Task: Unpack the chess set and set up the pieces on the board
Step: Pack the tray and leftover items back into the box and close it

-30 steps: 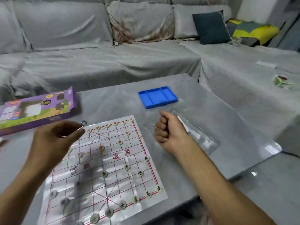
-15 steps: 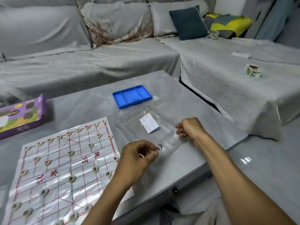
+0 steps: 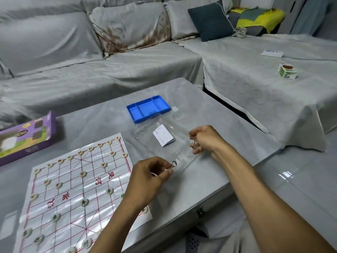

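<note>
Board [image 3: 73, 189]: flat on the table [image 3: 228, 128], round pieces [image 3: 84, 202] on its lines.
Left hand [image 3: 151, 177]: I pinch a small metal ring [image 3: 173, 163].
Right hand [image 3: 206, 138]: curled round another metal bit above the clear bag [image 3: 164, 143].

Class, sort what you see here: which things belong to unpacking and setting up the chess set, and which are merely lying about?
Belongs to the job:
- chess board sheet with round pieces
- purple box
- blue tray
- clear plastic bag and leaflet

Lying about:
- dark cushion
- small green carton on the sofa
- yellow-green blanket
</note>
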Tool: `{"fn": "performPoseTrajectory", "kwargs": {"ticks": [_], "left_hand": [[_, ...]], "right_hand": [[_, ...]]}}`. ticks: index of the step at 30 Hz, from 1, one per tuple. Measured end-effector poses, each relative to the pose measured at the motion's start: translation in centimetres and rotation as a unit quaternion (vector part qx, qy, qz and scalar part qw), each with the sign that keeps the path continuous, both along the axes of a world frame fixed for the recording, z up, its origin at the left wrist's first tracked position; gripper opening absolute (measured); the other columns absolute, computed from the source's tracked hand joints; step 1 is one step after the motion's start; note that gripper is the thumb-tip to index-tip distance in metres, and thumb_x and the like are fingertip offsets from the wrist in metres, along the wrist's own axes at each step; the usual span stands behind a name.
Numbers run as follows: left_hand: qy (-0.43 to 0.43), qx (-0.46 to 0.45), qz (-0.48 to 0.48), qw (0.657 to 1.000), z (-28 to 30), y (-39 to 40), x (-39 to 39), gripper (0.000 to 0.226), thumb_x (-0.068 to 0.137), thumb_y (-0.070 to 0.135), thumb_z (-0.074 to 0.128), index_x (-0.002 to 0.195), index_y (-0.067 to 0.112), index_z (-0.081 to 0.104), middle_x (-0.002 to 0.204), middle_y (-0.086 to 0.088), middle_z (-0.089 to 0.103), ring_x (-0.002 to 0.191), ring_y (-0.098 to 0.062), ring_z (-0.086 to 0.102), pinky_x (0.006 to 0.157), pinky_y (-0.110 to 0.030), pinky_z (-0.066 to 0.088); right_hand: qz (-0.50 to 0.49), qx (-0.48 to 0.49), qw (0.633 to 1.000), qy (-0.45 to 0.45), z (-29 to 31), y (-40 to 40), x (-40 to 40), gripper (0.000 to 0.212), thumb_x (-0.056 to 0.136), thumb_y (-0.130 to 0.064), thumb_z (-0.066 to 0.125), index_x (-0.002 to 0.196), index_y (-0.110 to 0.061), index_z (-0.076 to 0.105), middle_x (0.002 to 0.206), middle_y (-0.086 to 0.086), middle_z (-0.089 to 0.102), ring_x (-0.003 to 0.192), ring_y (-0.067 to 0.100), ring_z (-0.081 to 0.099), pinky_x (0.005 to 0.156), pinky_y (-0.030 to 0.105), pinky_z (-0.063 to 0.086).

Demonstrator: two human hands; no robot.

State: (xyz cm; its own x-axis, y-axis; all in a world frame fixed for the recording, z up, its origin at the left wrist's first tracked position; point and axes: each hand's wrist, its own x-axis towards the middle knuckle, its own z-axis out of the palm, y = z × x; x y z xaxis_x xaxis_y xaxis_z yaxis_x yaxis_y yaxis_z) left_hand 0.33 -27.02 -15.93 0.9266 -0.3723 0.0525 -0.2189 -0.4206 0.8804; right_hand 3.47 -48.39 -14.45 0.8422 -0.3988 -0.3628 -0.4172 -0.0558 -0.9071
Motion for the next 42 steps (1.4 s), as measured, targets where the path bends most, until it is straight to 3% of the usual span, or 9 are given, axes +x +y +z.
{"fn": "performPoseTrajectory", "kwargs": {"ticks": [4,7,10,13,24,30,34,38,42], "left_hand": [[0.005,-0.003,0.005,1.0,-0.1,0.0,0.2,0.008,0.078,0.016,0.078,0.076,0.022,0.073,0.069,0.002,0.068,0.066,-0.015,0.063,0.061,-0.025,0.049],[0.012,-0.013,0.012,1.0,-0.3,0.0,0.1,0.009,0.078,0.016,0.078,0.076,0.022,0.073,0.07,0.002,0.069,0.066,-0.017,0.063,0.061,-0.026,0.049],[0.015,-0.02,0.027,0.999,-0.5,0.2,0.2,0.009,0.079,0.015,0.078,0.076,0.022,0.074,0.072,0.0,0.07,0.068,-0.02,0.065,0.062,-0.031,0.051],[0.021,-0.025,0.047,0.998,-0.8,0.4,0.4,0.008,0.079,0.014,0.077,0.077,0.021,0.074,0.072,-0.001,0.07,0.07,-0.022,0.066,0.065,-0.034,0.053],[0.018,-0.03,0.103,0.994,-1.9,0.4,0.9,0.011,0.079,0.011,0.077,0.078,0.022,0.074,0.071,0.001,0.071,0.069,-0.018,0.067,0.064,-0.028,0.054],[0.014,-0.022,0.109,0.994,-1.8,-0.3,1.5,0.01,0.079,0.01,0.077,0.079,0.02,0.074,0.071,0.006,0.071,0.067,-0.01,0.066,0.065,-0.028,0.056],[0.004,-0.008,0.091,0.996,-1.6,-1.7,2.3,0.009,0.077,0.014,0.079,0.076,0.02,0.072,0.068,0.005,0.07,0.063,-0.009,0.066,0.059,-0.023,0.053],[-0.025,0.039,0.065,0.997,-2.2,-2.8,2.6,0.009,0.079,0.022,0.078,0.075,0.022,0.07,0.067,0.009,0.068,0.061,-0.006,0.064,0.06,-0.023,0.05],[-0.176,0.147,0.028,0.973,-3.4,-2.8,2.1,0.008,0.083,0.03,0.069,0.089,0.024,0.072,0.097,0.011,0.064,0.092,-0.015,0.054,0.077,-0.031,0.042]], "right_hand": [[-0.021,0.023,0.999,-0.011,-0.1,-0.1,0.0,0.032,0.089,0.007,0.029,0.094,-0.004,0.059,0.097,0.013,0.053,0.074,0.031,0.057,0.07,0.045,0.057],[-0.049,0.023,0.998,-0.037,0.0,-0.1,0.0,0.036,0.09,0.006,0.029,0.107,-0.005,0.059,0.108,0.014,0.061,0.086,0.029,0.068,0.062,0.034,0.06],[-0.058,0.041,0.995,-0.07,0.6,-0.2,-0.2,0.041,0.084,0.009,0.029,0.104,-0.006,0.062,0.095,0.012,0.067,0.058,0.019,0.057,0.041,0.023,0.042],[-0.033,0.026,0.998,-0.045,0.9,-0.3,-0.4,0.036,0.081,0.01,0.035,0.093,-0.007,0.064,0.08,0.012,0.066,0.049,0.013,0.038,0.04,0.02,0.027],[-0.051,0.303,0.95,-0.047,-0.7,5.3,0.5,0.041,0.077,0.022,0.023,0.087,-0.004,0.054,0.078,0.014,0.061,0.07,0.026,0.063,0.071,0.035,0.052],[0.029,0.041,0.996,-0.072,0.0,4.7,0.3,0.032,0.079,0.008,0.036,0.078,-0.012,0.061,0.076,0.009,0.07,0.064,0.017,0.063,0.065,0.027,0.049],[0.174,-0.314,0.933,0.01,0.8,0.4,-1.8,0.019,0.078,-0.009,0.052,0.074,-0.02,0.068,0.064,-0.004,0.071,0.059,0.012,0.063,0.061,0.023,0.05],[0.272,-0.361,0.874,0.177,-0.2,-0.7,-4.1,0.014,0.073,-0.025,0.068,0.074,-0.012,0.071,0.065,0.001,0.072,0.061,0.018,0.069,0.053,0.026,0.053],[0.271,-0.375,0.868,0.181,-1.4,0.5,-3.7,0.033,0.068,-0.041,0.077,0.078,-0.011,0.069,0.074,0.003,0.071,0.066,0.022,0.068,0.059,0.027,0.051]]}}
